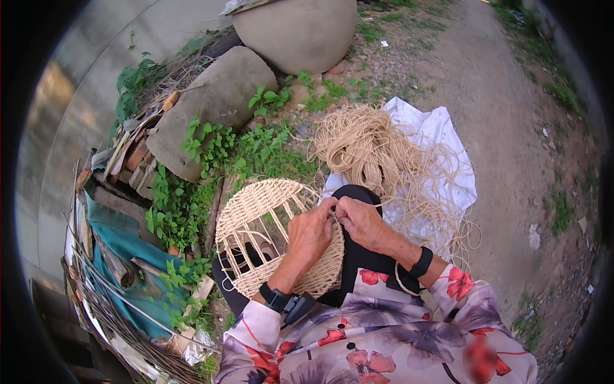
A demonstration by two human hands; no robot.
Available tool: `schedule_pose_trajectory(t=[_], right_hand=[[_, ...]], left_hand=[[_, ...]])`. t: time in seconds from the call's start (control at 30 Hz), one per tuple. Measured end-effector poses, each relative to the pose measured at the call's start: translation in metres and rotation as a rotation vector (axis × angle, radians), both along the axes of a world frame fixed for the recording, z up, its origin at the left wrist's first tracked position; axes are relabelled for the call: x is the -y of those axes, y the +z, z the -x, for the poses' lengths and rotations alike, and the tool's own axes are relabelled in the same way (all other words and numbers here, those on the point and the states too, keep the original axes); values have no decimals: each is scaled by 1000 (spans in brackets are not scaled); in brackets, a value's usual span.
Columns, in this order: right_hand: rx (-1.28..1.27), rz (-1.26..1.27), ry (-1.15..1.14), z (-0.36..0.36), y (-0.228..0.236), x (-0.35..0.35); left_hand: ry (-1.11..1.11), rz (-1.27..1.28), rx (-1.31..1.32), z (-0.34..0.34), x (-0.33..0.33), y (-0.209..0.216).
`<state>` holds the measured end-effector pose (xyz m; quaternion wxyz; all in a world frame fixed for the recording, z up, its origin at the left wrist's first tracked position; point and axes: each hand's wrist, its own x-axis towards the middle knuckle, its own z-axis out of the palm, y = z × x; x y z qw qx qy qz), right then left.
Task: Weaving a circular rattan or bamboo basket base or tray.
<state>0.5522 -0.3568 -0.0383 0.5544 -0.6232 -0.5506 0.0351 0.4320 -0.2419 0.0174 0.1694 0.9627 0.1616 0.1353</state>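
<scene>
A round, pale panel woven from cord (265, 200) rests tilted on my lap, with open gaps between bare strands across its middle and dense weaving above and below. My left hand (310, 232) is closed at the panel's right rim, thumb and fingers pinched together. Right beside it, my right hand (363, 222) is closed in a pinch on tan cord, its fingertips meeting those of the left. The exact spot between the fingertips is hidden. A strand trails from the right hand toward a large loose heap of tan cord (361, 144) lying just beyond my knee.
Under the cord heap spreads a white sheet (448, 131). A concrete cylinder (214, 105) and a big rounded grey vessel (297, 32) stand ahead on the left. Green weeds, a teal cloth (128, 256) and piled sticks lie at left; a dirt path (499, 160) runs along the right.
</scene>
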Motion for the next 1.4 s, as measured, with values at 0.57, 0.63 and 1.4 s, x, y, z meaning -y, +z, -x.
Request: schedule_pose_trajectory(t=[0.57, 0.63, 1.4], right_hand=[[-986, -118, 395, -6, 41, 5], [-1044, -188, 358, -7, 59, 10], [21, 258, -30, -10, 6, 6]], left_hand=[[66, 331, 138, 11, 1, 48], [18, 192, 106, 10, -1, 24], [-139, 174, -27, -4, -25, 18]])
